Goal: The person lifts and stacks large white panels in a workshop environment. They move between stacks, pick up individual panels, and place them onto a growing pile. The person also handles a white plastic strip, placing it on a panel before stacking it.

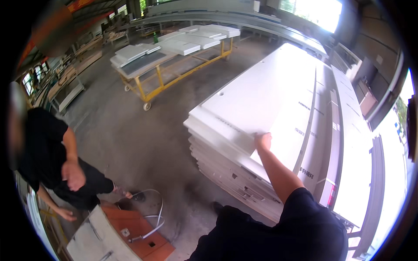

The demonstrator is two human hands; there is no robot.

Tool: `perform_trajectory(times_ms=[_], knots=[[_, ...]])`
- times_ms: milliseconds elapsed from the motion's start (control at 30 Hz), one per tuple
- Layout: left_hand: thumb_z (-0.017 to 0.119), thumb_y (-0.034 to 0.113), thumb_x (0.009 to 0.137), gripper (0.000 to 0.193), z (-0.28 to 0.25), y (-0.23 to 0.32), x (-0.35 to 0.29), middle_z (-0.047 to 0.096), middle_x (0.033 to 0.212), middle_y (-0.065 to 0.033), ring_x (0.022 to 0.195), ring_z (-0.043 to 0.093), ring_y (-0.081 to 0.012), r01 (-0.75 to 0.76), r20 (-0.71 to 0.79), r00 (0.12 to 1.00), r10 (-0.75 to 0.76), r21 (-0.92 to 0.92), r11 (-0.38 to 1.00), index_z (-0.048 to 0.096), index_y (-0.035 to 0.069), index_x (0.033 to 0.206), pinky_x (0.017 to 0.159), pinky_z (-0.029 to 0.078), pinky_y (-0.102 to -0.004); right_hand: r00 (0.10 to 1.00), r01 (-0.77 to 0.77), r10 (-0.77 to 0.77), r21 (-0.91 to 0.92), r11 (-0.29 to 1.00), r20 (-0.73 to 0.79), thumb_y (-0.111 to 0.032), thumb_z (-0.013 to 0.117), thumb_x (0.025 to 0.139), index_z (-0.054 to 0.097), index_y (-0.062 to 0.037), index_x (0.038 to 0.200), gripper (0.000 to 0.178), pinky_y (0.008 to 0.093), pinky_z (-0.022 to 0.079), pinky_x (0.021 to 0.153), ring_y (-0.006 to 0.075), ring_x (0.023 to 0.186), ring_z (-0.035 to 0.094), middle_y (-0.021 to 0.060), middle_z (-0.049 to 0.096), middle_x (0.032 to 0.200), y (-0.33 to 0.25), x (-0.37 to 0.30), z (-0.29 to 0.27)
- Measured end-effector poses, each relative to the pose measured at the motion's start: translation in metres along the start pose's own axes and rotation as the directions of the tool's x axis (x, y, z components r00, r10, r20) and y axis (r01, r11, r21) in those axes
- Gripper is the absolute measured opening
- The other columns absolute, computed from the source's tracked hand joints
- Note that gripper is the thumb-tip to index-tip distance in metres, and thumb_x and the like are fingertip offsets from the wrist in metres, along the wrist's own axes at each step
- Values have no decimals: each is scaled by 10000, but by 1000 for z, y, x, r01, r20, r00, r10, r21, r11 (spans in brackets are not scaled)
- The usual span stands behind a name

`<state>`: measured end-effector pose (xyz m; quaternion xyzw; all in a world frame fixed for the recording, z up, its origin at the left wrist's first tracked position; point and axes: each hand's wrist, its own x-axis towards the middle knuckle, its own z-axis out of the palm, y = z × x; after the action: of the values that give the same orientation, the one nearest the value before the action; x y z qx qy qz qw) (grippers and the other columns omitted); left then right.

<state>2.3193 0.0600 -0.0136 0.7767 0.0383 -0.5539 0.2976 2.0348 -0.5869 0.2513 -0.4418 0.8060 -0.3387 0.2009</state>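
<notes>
Fingers of the right hand curl down against the top panel, just in from the stack's near edge; can't make out their spread, or whether they pinch a panel edge or only press. Top panel is white, lies flat, reaches forward and to both sides of the fingers; long axis runs away from the person toward the stack's far edge. Right hand is the nearer one, touching; left is out of frame. Co-worker well apart at left, cart beyond the stack's left edge.
</notes>
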Motion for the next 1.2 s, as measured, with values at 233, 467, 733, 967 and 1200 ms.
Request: perform_trajectory(times_ms=[233, 467, 733, 967, 1200], knots=[[524, 271, 875, 257, 31, 216, 43, 653, 899, -128, 703, 638, -253, -150, 16, 988, 151, -51, 987, 603, 46, 972, 588, 527, -373, 998, 55, -55, 0, 998, 22, -359, 663, 830, 426, 59, 1059, 532, 472, 461, 880, 442, 1031, 542, 283, 511, 1124, -14, -19, -23], [548, 273, 933, 204, 138, 574, -4, 584, 900, -12, 771, 565, -122, -737, 107, 669, 736, -30, 675, 540, 116, 1063, 691, 456, -271, 997, 48, -52, 68, 997, 63, -346, 685, 814, 424, 64, 1129, 579, 466, 463, 868, 430, 1033, 552, 275, 510, 1168, -6, -15, -28], [600, 347, 883, 446, 265, 745, -34, 503, 1255, -158, 1130, 485, -330, -813, 242, 50, 969, 574, -101, 507, 60, 1212, 983, 372, -441, 999, 30, -35, 174, 984, 21, -291, 708, 785, 429, 85, 1209, 631, 396, 481, 857, 341, 1012, 595, 259, 565, 1108, 10, -5, -11], [624, 394, 842, 450, 291, 801, -19, 585, 1075, -136, 1053, 509, -331, -787, 358, -18, 933, 571, -234, 560, 54, 1130, 882, 402, -466, 991, -109, 109, 10, 994, -79, -228, 656, 866, 501, 76, 1116, 423, 346, 504, 702, 220, 833, 617, 172, 620, 940, 9, 18, 11], [656, 319, 831, 378, 303, 821, -12, 513, 1094, -154, 1028, 496, -346, -883, 421, -15, 907, 421, -210, 551, 54, 1079, 852, 435, -450, 984, -156, 163, 85, 984, -78, -272, 633, 896, 499, 61, 1118, 422, 337, 486, 723, 204, 878, 565, 157, 579, 996, -19, 6, 10]])
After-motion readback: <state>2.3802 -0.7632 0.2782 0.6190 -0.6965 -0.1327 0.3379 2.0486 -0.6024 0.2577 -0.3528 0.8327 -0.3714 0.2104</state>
